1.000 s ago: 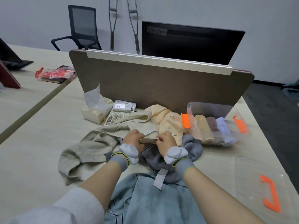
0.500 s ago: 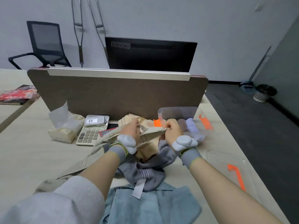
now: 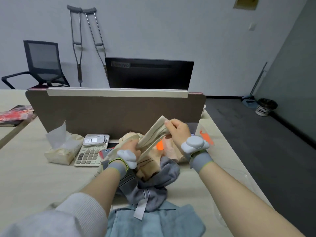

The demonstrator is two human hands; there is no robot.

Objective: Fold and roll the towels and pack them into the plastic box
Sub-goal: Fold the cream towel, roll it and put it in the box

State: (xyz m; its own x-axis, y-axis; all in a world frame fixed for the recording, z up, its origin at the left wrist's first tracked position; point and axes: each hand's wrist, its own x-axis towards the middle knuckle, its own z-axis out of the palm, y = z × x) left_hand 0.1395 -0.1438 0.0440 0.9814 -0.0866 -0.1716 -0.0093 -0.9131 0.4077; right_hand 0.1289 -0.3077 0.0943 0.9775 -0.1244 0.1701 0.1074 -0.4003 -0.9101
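Observation:
Both hands hold a beige towel (image 3: 154, 135) up above the desk, bunched into a narrow strip. My right hand (image 3: 177, 130) pinches its upper end, and my left hand (image 3: 130, 147) grips it lower down. Behind my right hand stands the clear plastic box (image 3: 204, 132) with orange latches, mostly hidden; a rolled pinkish towel (image 3: 169, 149) shows in it. Under my hands lie a peach towel (image 3: 148, 165) and a grey towel (image 3: 150, 189). A blue towel (image 3: 157, 221) lies nearest me.
A tissue pack (image 3: 63, 148) and a calculator (image 3: 89, 155) with a small device on it sit to the left. A brown divider panel (image 3: 111, 110) with a monitor (image 3: 148, 72) behind it closes the back. The clear box lid (image 3: 239, 178) lies to the right, near the desk's edge.
Both hands have lifted the beige towel off the pile. My right hand has risen up and to the right, drawing the towel into a slanted strip. The camera has tilted upward.

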